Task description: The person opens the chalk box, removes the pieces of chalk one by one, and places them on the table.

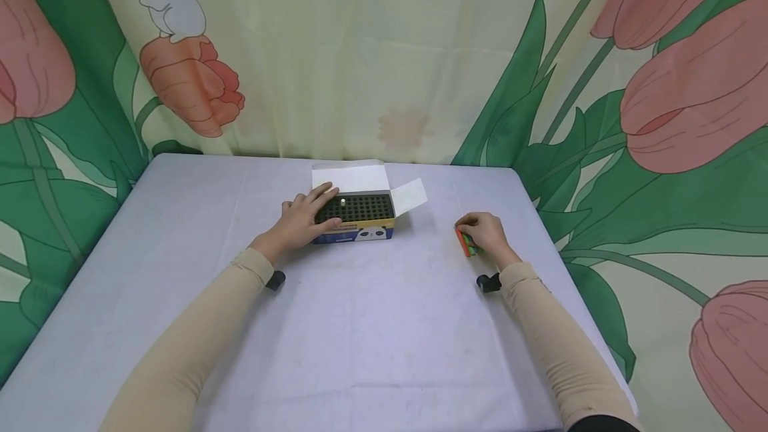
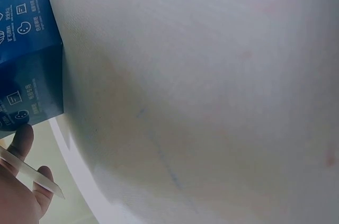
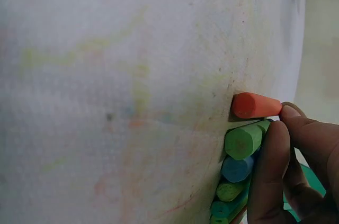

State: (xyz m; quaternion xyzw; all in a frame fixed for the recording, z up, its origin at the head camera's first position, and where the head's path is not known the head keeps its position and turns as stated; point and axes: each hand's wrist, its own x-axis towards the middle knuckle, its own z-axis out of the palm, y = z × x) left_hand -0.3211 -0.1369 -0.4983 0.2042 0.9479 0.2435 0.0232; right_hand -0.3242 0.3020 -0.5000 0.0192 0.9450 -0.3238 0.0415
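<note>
A blue and yellow chalk box (image 1: 363, 232) with a panda on its front stands with its lid raised. Inside is a dark holder (image 1: 372, 209) full of round holes, and one white chalk (image 1: 343, 202) sticks up near its left end. My left hand (image 1: 300, 219) rests on the box's left end, fingers spread and thumb along the front edge. To the right, my right hand (image 1: 487, 233) pinches the far end of an orange chalk (image 3: 256, 105) between thumb and finger. Beside it lie a green chalk (image 3: 243, 140), a blue chalk (image 3: 237, 169) and several others in a row.
A white cloth (image 1: 360, 339) with faint chalk marks covers the table. The box's white lid (image 1: 351, 177) stands up at the back, and a side flap (image 1: 409, 197) juts out to the right. Behind the table hangs a curtain (image 1: 336, 59) with printed tulips.
</note>
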